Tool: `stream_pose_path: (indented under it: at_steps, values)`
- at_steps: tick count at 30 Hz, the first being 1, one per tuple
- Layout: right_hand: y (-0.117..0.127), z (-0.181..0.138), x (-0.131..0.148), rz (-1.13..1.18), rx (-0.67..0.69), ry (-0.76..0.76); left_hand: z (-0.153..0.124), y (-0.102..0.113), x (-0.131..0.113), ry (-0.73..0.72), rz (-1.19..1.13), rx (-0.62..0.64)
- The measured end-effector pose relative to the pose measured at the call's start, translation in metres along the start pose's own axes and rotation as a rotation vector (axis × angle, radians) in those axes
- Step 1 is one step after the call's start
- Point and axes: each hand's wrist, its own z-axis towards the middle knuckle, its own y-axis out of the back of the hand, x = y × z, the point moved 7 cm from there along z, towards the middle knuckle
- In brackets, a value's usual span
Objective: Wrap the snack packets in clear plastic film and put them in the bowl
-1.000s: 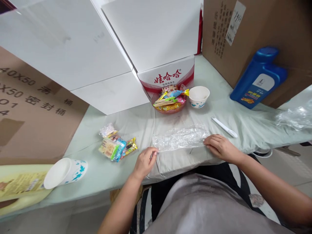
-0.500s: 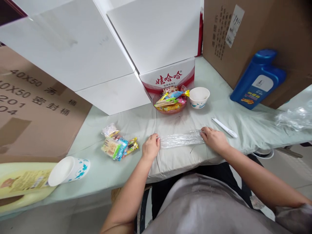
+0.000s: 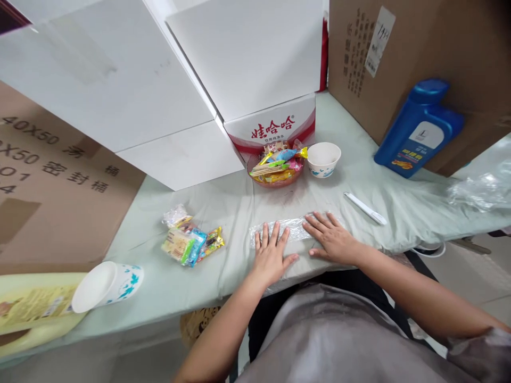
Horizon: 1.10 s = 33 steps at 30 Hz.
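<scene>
A folded strip of clear plastic film (image 3: 296, 227) lies flat along the front of the covered table. My left hand (image 3: 272, 256) rests on its left part, fingers spread and palm down. Over the right part, my right hand (image 3: 330, 239) lies flat with its fingers apart. Neither hand grips anything; the film under the fingers is hidden. A white utility knife (image 3: 364, 208) lies to the right, beyond my right hand. Left of my left hand is a small pile of wrapped snacks (image 3: 189, 244).
Behind the film stand a pink bowl of wrapped snacks (image 3: 275, 178) and a paper cup (image 3: 324, 159). A blue bottle (image 3: 419, 130) is at the right, near crumpled plastic (image 3: 481, 190). Another paper cup (image 3: 107, 284) lies tipped at the left. White boxes (image 3: 255, 58) are stacked at the back.
Both hands have let go of the strip's ends and moved inward. Their fingers have opened out, and they now lie flat on the film.
</scene>
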Motion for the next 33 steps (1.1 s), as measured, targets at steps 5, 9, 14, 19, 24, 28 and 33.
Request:
stream_pose_path:
  at_steps: [5,9,14,19,24,28,33]
  values:
    - [0.013,-0.031,-0.024,-0.007,-0.036,-0.044,-0.007,0.025,-0.007,-0.008,-0.014,-0.135]
    - [0.019,-0.064,-0.007,0.013,-0.036,0.054,-0.014,0.035,-0.033,-0.087,-0.172,-0.171]
    - [0.046,-0.084,0.023,0.142,-0.198,0.082,-0.017,0.022,-0.058,-0.236,-0.245,-0.107]
    - [0.094,-0.067,0.036,0.533,-0.258,0.198,-0.024,0.013,-0.066,-0.531,-0.404,0.037]
    - [0.088,-0.004,0.017,0.779,-0.141,0.047,-0.021,0.006,-0.045,-0.386,-0.761,0.092]
    - [0.052,0.054,-0.011,0.612,-0.134,-0.181,-0.017,-0.002,-0.032,-0.233,-1.043,0.168]
    - [0.013,0.084,-0.014,0.317,-0.04,-0.206,-0.011,0.002,-0.025,-0.176,-1.153,0.147]
